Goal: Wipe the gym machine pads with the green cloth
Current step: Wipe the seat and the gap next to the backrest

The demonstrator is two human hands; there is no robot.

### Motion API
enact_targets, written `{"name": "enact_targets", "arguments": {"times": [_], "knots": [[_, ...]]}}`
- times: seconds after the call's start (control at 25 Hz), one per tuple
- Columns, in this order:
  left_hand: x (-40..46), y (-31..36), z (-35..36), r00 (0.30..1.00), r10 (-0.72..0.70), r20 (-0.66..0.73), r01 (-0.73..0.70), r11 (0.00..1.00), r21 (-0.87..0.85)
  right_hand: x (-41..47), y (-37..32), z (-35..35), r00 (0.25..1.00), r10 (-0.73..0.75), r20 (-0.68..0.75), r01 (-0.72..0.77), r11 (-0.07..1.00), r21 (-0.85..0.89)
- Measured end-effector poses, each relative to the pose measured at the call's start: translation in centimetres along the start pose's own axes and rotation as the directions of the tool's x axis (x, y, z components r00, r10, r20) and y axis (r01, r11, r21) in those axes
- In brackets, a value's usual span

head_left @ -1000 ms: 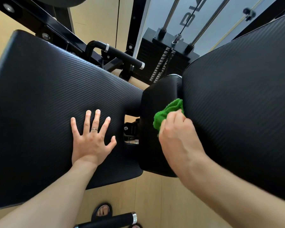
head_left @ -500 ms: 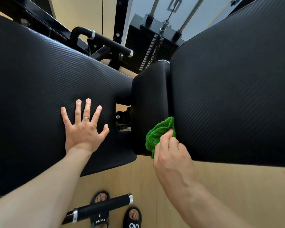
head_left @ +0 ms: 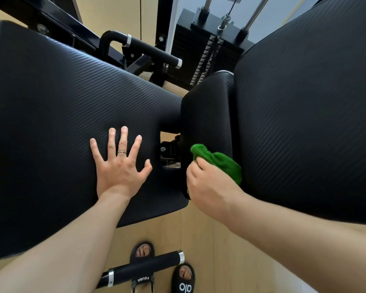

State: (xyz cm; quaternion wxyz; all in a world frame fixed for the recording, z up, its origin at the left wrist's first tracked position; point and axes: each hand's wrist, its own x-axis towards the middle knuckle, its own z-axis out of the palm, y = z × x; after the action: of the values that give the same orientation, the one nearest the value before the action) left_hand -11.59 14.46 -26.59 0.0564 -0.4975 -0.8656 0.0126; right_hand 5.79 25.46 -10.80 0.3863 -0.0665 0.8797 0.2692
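Light wood floor (head_left: 209,240), pale wall behind, black gym machine fills the view from above. Right hand (head_left: 209,185) has fingers curled shut around the green cloth (head_left: 220,161), bunching it; the cloth sticks out above and to the right of the knuckles and is pressed into the seam where the narrow middle pad (head_left: 207,115) meets the big right pad (head_left: 309,123). A sliver of green also shows below the hand at the middle pad's lower edge. Cloth is bright green, fuzzy terry-type, crumpled into a lump, no flat edges visible. Left hand (head_left: 120,166) lies flat, palm down, fingers spread wide, on the left pad (head_left: 57,127), holding nothing; thin ring (head_left: 121,152) on one finger. Hands are apart, with a gap between the left and middle pads showing a metal bracket with a bolt (head_left: 163,149). All three pads are black with a fine diagonal ribbed texture and some sheen at the upper edges. Beyond the pads: a black handle bar with chrome end rings (head_left: 148,50), weight stack (head_left: 209,53) with cable and guide rods. At the bottom: two feet in black slides (head_left: 183,279) on the floor, and a black roller bar with chrome caps (head_left: 144,269) across them.
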Motion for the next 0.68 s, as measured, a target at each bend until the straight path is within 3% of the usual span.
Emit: {"name": "enact_targets", "arguments": {"times": [0.24,0.4,0.52,0.6,0.68], "knots": [[0.0,-0.1,1.0,0.999,0.004,-0.034,-0.004,1.0,-0.017,7.6,10.7,1.4,0.964,0.234,-0.122,-0.207,0.957,0.202],[0.1,0.0,0.9,1.0,0.004,-0.026,-0.004,1.0,-0.001,8.8,15.2,1.8,0.913,0.407,-0.036,-0.386,0.889,0.247],[0.1,0.1,0.2,1.0,-0.005,0.007,0.005,1.0,0.006,6.1,8.7,0.8,0.967,0.253,-0.014,-0.235,0.919,0.316],[0.1,0.1,-0.1,1.0,-0.014,0.021,0.014,1.0,0.011,3.9,1.8,-0.1,1.0,0.01,0.019,-0.015,0.941,0.339],[0.0,0.2,-0.2,0.999,-0.018,0.027,0.017,1.0,0.013,3.2,-1.8,-0.3,0.982,-0.167,0.092,0.127,0.934,0.335]]}}
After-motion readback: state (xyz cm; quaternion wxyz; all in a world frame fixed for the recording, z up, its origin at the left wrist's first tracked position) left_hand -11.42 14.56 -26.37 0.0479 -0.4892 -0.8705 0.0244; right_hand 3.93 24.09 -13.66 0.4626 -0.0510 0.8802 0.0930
